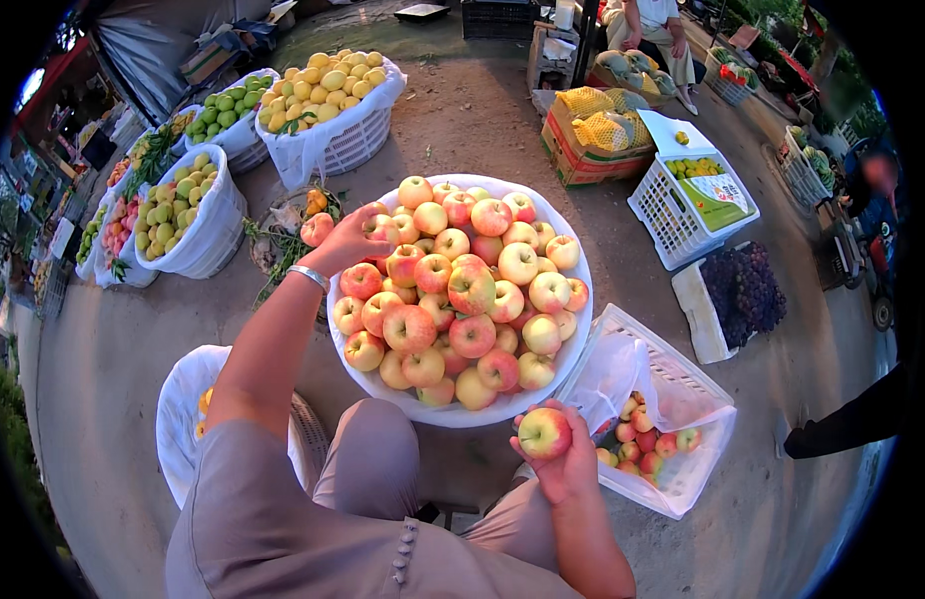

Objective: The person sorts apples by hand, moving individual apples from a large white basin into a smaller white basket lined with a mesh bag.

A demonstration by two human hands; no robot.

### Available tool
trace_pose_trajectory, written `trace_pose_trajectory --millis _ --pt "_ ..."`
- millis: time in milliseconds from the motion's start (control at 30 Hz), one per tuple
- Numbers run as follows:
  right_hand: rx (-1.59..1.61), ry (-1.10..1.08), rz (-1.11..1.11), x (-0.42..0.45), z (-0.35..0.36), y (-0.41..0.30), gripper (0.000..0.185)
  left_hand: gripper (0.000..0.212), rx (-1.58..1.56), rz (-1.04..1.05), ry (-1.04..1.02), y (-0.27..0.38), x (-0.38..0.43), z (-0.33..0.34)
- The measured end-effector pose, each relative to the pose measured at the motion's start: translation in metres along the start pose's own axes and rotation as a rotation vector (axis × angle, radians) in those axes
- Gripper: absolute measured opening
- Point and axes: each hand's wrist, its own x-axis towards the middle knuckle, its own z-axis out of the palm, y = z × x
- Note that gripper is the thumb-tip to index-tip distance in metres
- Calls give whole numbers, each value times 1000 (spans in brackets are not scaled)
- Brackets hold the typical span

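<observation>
A large round basket lined with white cloth (580, 314) stands before my knees, heaped with red-and-yellow apples (473, 288). My left hand (350, 241) reaches to its far left side, fingers and thumb curled around an apple (382, 228) on the heap. In front of the basket's near right rim, my right hand (571, 464) holds up a single red-and-yellow apple (544, 433), stem end showing. Just beyond that hand is a white plastic crate (702, 479) with a pale liner and smaller apples (646, 442) inside.
Left stand cloth-lined baskets of yellow fruit (324, 86), green fruit (226, 112) and yellow-green fruit (176, 198). Another lined basket (181, 419) sits by my left side. At right are a cardboard box (582, 161), a white crate (661, 213) and dark grapes (743, 292). People are nearby.
</observation>
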Motion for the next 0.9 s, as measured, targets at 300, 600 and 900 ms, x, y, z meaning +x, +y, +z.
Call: trace_pose_trajectory --millis 300,600,900 --pt "-45 59 -54 1 2 -2 30 80 303 9 32 -46 40 24" --pt "-8 33 -47 6 4 1 34 67 369 91 24 -63 48 20" --pt "68 -29 -98 10 16 -1 42 38 -290 361 -545 113 -49 75"
